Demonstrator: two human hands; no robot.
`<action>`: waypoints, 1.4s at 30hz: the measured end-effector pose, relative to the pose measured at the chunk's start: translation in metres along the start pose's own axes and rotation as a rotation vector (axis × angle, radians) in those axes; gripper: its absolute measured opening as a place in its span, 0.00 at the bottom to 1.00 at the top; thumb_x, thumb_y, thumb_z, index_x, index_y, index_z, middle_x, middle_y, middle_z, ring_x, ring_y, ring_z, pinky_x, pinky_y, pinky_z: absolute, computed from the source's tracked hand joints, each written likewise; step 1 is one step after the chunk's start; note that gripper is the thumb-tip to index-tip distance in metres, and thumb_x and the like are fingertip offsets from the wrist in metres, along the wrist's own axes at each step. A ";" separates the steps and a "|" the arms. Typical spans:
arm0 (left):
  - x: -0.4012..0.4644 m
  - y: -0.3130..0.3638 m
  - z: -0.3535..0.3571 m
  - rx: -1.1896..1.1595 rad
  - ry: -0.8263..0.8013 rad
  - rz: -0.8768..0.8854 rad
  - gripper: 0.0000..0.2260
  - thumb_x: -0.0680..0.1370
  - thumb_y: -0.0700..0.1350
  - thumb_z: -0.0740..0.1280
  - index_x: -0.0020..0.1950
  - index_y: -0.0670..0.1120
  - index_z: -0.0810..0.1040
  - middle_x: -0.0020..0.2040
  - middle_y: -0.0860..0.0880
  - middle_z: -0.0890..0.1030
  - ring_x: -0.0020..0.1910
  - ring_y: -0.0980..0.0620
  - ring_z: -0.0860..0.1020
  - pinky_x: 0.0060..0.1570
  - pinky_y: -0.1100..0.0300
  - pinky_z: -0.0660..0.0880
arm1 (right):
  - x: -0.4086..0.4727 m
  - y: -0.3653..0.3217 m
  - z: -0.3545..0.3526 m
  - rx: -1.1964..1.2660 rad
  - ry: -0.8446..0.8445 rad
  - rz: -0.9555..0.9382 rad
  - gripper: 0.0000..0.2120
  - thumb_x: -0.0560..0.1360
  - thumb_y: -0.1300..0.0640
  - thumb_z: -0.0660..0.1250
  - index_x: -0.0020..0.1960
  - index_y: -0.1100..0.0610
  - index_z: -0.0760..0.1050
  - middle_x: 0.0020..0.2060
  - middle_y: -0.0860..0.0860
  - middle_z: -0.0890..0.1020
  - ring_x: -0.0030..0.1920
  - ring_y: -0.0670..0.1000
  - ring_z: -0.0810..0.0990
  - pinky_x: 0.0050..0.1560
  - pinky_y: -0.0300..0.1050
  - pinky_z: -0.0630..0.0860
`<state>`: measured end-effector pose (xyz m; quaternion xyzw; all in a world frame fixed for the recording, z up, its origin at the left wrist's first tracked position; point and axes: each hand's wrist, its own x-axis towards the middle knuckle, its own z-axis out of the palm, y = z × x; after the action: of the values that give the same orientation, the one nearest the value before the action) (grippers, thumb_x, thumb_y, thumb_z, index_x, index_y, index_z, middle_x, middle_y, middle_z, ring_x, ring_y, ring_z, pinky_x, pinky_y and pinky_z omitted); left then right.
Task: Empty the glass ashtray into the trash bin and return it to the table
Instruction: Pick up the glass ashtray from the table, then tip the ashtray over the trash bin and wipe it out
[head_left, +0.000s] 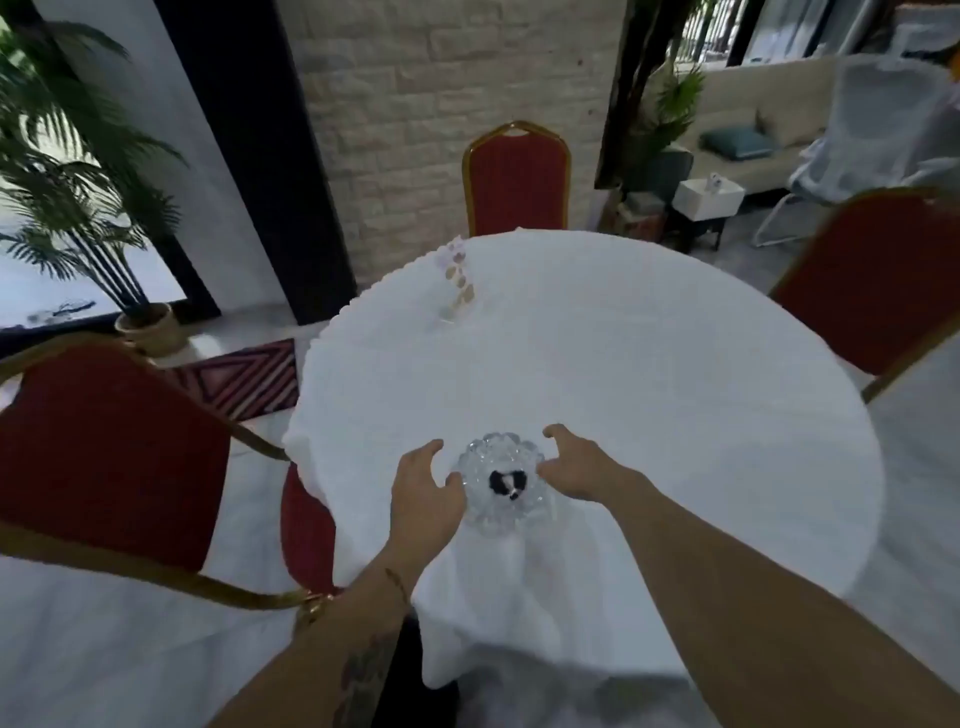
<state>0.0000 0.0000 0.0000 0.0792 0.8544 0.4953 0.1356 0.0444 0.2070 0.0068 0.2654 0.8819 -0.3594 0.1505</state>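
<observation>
A clear cut-glass ashtray (501, 486) with dark ash and a butt in its middle sits on the near side of a round table (649, 389) covered by a white cloth. My left hand (423, 486) is at the ashtray's left rim with fingers spread and curled, touching or nearly touching the glass. At the right rim, my right hand (574, 462) is held the same way, fingers apart. Neither hand has closed around the ashtray. No trash bin is in view.
Red chairs with gold frames stand at the left (104, 457), far side (517, 179) and right (872, 280) of the table. A potted palm (78, 171) stands at the back left. A sofa and a small white box (709, 200) lie at the back right.
</observation>
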 end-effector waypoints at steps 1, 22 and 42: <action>0.006 -0.001 0.006 0.011 -0.026 -0.022 0.23 0.81 0.41 0.65 0.76 0.45 0.68 0.76 0.47 0.67 0.74 0.46 0.69 0.74 0.50 0.67 | 0.006 0.002 0.002 0.011 -0.026 0.009 0.30 0.79 0.55 0.61 0.79 0.52 0.56 0.65 0.60 0.75 0.49 0.54 0.74 0.50 0.46 0.72; 0.032 -0.025 0.023 -0.029 -0.127 -0.115 0.32 0.75 0.32 0.66 0.77 0.50 0.67 0.69 0.51 0.72 0.69 0.48 0.74 0.69 0.46 0.74 | 0.032 -0.006 0.042 0.415 -0.099 -0.001 0.29 0.74 0.68 0.58 0.70 0.44 0.66 0.51 0.51 0.77 0.48 0.59 0.82 0.43 0.58 0.85; -0.079 -0.117 -0.180 -0.202 -0.147 -0.059 0.23 0.72 0.36 0.71 0.59 0.61 0.76 0.54 0.54 0.84 0.47 0.51 0.84 0.46 0.57 0.82 | -0.134 -0.141 0.182 0.454 -0.070 -0.118 0.32 0.75 0.70 0.57 0.71 0.41 0.69 0.47 0.51 0.77 0.31 0.48 0.81 0.31 0.43 0.80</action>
<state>0.0191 -0.2279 -0.0044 0.0759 0.7898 0.5677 0.2195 0.0856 -0.0554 0.0190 0.2281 0.7867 -0.5655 0.0961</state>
